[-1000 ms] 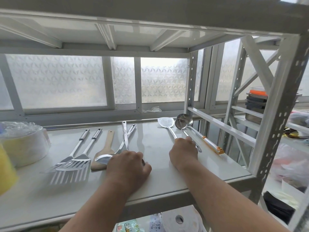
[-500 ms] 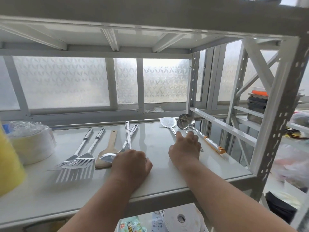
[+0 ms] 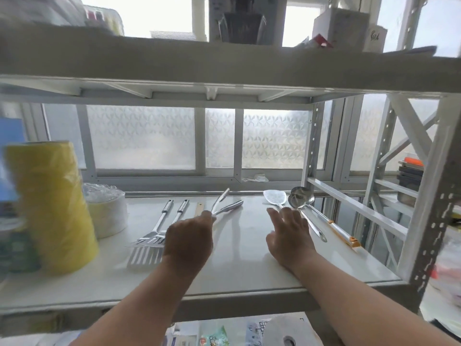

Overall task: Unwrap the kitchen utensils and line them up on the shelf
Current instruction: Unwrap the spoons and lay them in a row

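Since a moment ago the right hand point(image 3: 289, 233) has opened flat, while the left hand point(image 3: 189, 239) now grips two lifted steel handles point(image 3: 225, 204).

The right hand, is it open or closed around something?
Open. The right hand has its fingers straight and spread, reaching over the shelf toward the skimmer and ladles; nothing is gripped.
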Demonstrator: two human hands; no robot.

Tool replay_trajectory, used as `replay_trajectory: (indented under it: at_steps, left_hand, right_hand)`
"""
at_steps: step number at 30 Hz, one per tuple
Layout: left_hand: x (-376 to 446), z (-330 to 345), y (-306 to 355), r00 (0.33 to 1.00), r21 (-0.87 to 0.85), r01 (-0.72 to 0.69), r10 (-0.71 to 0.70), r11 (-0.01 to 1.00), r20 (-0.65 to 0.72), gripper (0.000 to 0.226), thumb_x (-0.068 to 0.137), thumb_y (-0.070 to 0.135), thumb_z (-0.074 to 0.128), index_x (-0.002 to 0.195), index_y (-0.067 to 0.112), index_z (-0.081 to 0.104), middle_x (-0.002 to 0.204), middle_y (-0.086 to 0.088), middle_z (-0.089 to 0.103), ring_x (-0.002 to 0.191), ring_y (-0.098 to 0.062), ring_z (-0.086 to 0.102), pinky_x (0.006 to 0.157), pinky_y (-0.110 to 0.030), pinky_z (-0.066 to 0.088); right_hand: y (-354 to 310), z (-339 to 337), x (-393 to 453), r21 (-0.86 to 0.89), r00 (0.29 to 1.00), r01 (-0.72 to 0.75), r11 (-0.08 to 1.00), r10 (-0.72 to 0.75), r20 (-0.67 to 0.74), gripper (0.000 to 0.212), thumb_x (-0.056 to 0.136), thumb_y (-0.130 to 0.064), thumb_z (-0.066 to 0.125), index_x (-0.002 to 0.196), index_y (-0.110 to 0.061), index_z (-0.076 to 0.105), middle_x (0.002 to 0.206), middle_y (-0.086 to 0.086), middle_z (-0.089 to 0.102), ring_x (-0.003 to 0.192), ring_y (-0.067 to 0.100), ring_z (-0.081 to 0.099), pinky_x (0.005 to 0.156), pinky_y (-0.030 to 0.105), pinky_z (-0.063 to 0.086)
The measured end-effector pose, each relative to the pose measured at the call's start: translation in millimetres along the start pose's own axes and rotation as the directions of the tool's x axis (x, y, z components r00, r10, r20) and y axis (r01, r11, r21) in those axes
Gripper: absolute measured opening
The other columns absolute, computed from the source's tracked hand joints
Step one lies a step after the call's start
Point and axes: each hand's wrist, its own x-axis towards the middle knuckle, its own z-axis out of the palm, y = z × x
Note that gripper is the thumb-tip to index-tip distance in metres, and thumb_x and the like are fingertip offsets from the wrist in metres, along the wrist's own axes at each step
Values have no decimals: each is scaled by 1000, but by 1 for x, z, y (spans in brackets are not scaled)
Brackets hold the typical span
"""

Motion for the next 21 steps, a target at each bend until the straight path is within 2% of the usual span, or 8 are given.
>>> replay_trajectory:
  at_steps: [4, 9, 13, 15, 17, 18, 19, 21]
  left_hand:
    - [1, -14, -15, 975, -193, 134, -164, 972, -149, 10, 90, 19, 80, 84, 16, 73, 57, -8, 69, 49, -37, 68, 49, -38, 53]
    - [2, -25, -28, 954, -416, 38, -157, 908, -256, 17, 98, 24, 62, 86, 18, 72, 68, -4, 74, 63, -37, 71, 58, -37, 54]
    - [11, -39, -35, 942, -715, 155, -321, 681, -101, 30, 107, 21, 55, 77, 23, 61, 67, 12, 65, 67, -4, 62, 64, -15, 43]
    - [17, -42, -38, 901, -795, 268, -433, 544, 7, 36, 107, 22, 53, 72, 15, 56, 61, 6, 58, 59, -9, 50, 60, -28, 41]
    - [25, -43, -41, 837, -833, 352, -543, 427, 76, 40, 107, 22, 51, 69, 9, 49, 61, 2, 49, 61, -16, 43, 61, -36, 37]
    - [29, -44, -42, 812, -836, 376, -577, 400, 89, 40, 105, 22, 51, 67, 10, 47, 62, 1, 46, 63, -19, 41, 60, -37, 35]
    - [33, -44, -45, 795, -836, 389, -599, 387, 92, 39, 103, 21, 51, 66, 12, 47, 62, 0, 44, 63, -20, 40, 60, -38, 34]
    - [40, -46, -47, 782, -847, 392, -614, 359, 102, 39, 100, 24, 55, 63, 13, 47, 60, 0, 43, 63, -21, 40, 60, -38, 34]
  right_hand:
    - [-1, -2, -1, -8, 999, 10, 1000, -10, 49, 64, 85, -29, 56, 147, -23, 41, 134, 8, 48, 122, 33, 43, 103, 46, 36]
    - [-1, -8, -3, 76, 1000, 25, 997, -25, -4, 85, 86, -38, 59, 160, -29, 17, 143, 6, 41, 130, 31, 38, 109, 46, 35]
    - [0, -27, 1, 185, 995, 80, 980, -66, -79, 100, 86, -50, 64, 162, -39, -2, 158, 7, 26, 146, 32, 25, 117, 51, 27]
    - [3, -37, 7, 115, 991, 96, 989, -84, -107, 95, 85, -55, 65, 162, -38, 11, 157, 6, 32, 145, 31, 29, 112, 54, 30]
    - [5, -44, 10, -1, 979, 139, 990, -138, -148, 62, 88, -55, 62, 144, -33, 48, 133, 0, 58, 131, 28, 47, 99, 48, 34]
    - [6, -47, 9, -54, 965, 169, 984, -177, -194, 38, 90, -54, 59, 121, -31, 62, 111, -4, 67, 117, 26, 57, 91, 45, 33]
    - [7, -49, 6, -87, 949, 197, 977, -212, -233, 26, 92, -53, 58, 98, -29, 63, 90, -8, 68, 99, 24, 63, 85, 43, 32]
    - [11, -53, -2, -97, 932, 252, 963, -269, -242, 28, 93, -52, 62, 81, -27, 56, 72, -8, 64, 75, 21, 64, 80, 41, 35]
